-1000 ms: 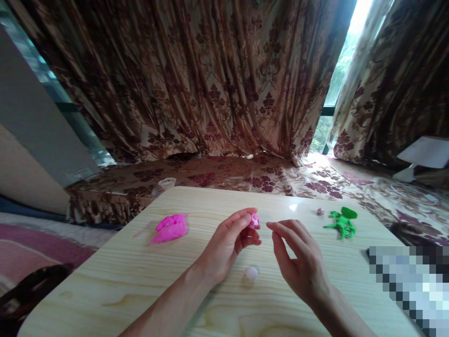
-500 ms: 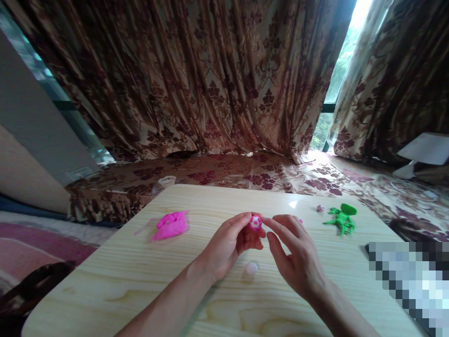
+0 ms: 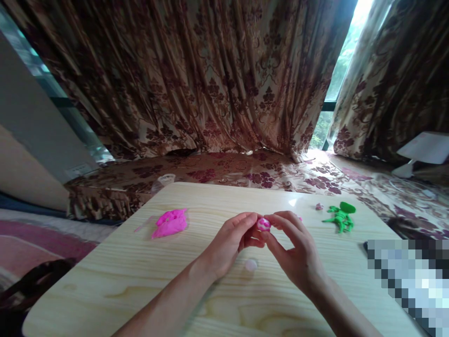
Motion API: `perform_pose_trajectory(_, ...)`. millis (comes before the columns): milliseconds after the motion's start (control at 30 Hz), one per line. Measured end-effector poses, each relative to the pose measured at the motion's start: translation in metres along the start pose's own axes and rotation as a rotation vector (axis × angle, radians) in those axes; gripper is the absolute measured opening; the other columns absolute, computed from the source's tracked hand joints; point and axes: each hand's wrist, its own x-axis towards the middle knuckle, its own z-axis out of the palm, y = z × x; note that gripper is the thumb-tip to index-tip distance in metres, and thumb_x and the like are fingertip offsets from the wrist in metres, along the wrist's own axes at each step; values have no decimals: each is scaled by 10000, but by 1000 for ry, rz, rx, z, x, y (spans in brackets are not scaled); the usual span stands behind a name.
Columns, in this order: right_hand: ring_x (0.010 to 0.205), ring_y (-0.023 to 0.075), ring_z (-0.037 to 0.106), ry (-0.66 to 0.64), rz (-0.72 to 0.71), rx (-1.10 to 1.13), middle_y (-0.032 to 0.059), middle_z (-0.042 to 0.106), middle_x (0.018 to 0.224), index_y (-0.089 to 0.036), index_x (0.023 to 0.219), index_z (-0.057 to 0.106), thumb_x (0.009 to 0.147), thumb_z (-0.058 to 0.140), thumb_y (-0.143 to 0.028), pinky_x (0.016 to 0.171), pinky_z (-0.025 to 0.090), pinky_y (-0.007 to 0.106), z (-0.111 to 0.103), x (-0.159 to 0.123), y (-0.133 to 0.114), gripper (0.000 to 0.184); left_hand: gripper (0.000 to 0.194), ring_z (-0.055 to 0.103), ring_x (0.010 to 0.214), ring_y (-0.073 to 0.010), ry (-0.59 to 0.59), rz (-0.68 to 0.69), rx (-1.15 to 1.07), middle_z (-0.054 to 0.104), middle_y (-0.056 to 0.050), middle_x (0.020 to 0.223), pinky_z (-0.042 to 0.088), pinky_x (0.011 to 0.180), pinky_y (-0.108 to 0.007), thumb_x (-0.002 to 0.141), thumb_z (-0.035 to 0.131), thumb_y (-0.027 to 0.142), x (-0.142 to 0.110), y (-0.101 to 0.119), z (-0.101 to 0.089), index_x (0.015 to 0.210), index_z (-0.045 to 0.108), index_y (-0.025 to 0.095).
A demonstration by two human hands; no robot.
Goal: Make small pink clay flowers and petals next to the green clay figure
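Observation:
Both hands meet above the middle of a pale wooden table (image 3: pixel 115 281). My left hand (image 3: pixel 229 245) pinches a small pink clay ball with white spots (image 3: pixel 263 224) between thumb and fingertips. My right hand (image 3: pixel 298 255) closes on the same ball from the right, its thumb and forefinger pressed against it. Below the hands a small white clay blob (image 3: pixel 251 265) lies on the table. A lump of bright pink clay (image 3: pixel 170 223) rests on clear plastic to the left.
A green clay figure (image 3: pixel 340 216) and a tiny purple bit (image 3: pixel 319 206) lie at the table's far right. A pixelated patch (image 3: pixel 407 276) covers the right edge. Patterned brown curtains (image 3: pixel 217 79) and a matching covered bench (image 3: pixel 217 175) stand behind the table.
My right hand has moved left from an open, separate pose and now pinches the spotted ball together with my left hand. The ball has dropped slightly lower.

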Motion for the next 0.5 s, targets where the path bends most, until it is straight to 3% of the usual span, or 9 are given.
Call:
perform_pose_trajectory(200, 864, 173, 531, -3, -2, -16, 58, 553, 941, -202, 1071, 567, 787, 587, -158, 756, 455, 333, -3, 1, 2, 289, 234, 555, 771, -124, 27, 27, -5, 613, -77, 899, 448, 756, -283, 817, 533, 268, -2, 3, 0, 1000, 578, 129)
perform_pose_trajectory(500, 815, 167, 543, 31, 15, -34, 45, 555, 875, -207, 900, 616, 796, 573, -165, 710, 461, 328, -7, 0, 6, 120, 218, 580, 764, -124, 62, 13, -12, 618, -55, 889, 447, 803, -298, 777, 591, 248, -1, 1, -1, 965, 583, 138)
